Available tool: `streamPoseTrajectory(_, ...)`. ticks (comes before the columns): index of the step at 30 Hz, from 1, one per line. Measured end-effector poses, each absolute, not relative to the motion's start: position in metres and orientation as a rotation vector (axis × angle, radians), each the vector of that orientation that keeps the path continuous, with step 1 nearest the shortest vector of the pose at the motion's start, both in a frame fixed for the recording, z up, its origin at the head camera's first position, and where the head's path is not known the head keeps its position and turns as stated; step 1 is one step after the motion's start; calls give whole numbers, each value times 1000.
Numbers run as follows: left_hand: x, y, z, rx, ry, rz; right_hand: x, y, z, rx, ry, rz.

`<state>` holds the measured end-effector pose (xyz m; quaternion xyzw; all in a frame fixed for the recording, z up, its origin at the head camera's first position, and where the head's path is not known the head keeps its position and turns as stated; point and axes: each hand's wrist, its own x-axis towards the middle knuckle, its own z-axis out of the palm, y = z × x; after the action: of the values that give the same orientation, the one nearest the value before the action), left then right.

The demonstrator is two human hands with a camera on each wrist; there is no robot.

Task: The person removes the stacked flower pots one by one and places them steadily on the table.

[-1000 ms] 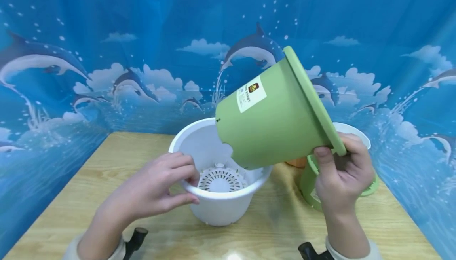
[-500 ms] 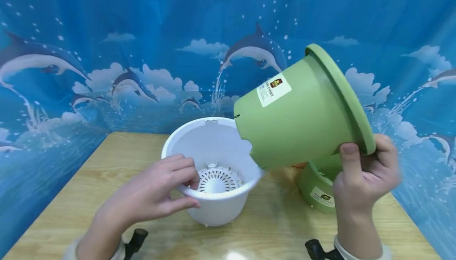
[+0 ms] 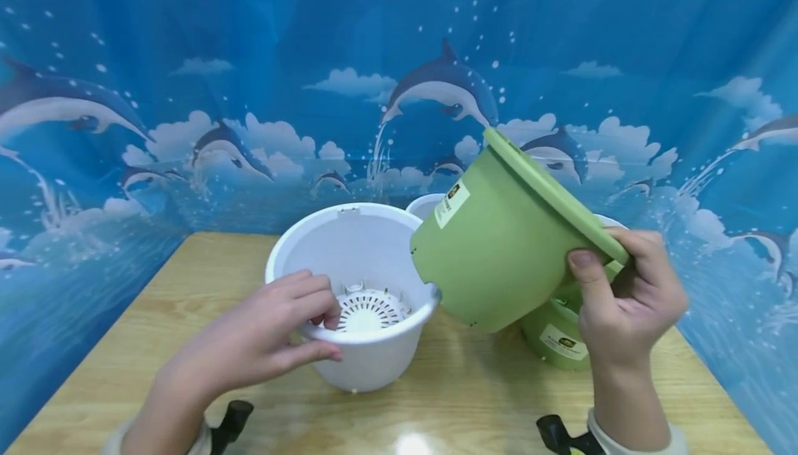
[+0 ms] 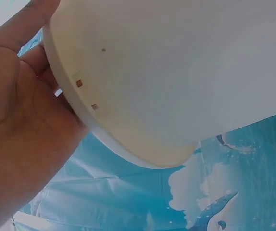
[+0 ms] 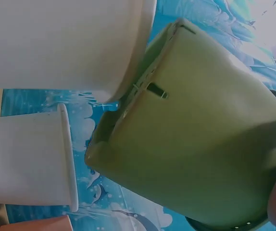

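A white pot (image 3: 368,365) with a slotted base stands on the table. My left hand (image 3: 274,330) grips its near left rim, fingers inside and thumb outside. The left wrist view shows that palm (image 4: 27,130) beside the rim. A large green pot (image 3: 499,254) with a white label is held in the air, tilted, its base facing down and left. My right hand (image 3: 630,296) pinches its rim, thumb on the outer wall. The green pot's notched base edge is close to the white pot's right rim; whether they touch I cannot tell.
Behind the raised pot, another green pot (image 3: 561,341) stands at the right. A smaller white pot (image 5: 27,159) and an orange pot (image 5: 42,224) show in the right wrist view. A dolphin-print curtain (image 3: 249,60) borders the wooden table (image 3: 156,302).
The green pot first moved right, then came back left and lower, its rim now facing more upward. The white pot shifted slightly left with my left hand on its rim.
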<state>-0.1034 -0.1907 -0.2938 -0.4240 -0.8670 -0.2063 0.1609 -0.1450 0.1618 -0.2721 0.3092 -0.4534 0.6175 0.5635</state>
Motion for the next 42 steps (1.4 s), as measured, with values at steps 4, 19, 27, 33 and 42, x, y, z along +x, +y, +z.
streamPoseTrajectory(4, -104, -193, -293, -1218, -2459, -579, -145, 163, -272, 709, -1051, 1461)
streamPoseTrajectory(19, -102, -200, -287, -996, -2615, -501, -143, 162, -271, 607, -1220, 1195)
streamPoseTrajectory(27, -103, -203, -286, -847, -2683, -450, -143, 163, -275, 715, -1366, 1109)
streamPoseTrajectory(33, -104, -205, -286, -744, -2704, -464, -141, 164, -279, 824, -1534, 985)
streamPoseTrajectory(42, -109, -207, -287, -676, -2690, -474, -132, 158, -281, 996, -1758, 771)
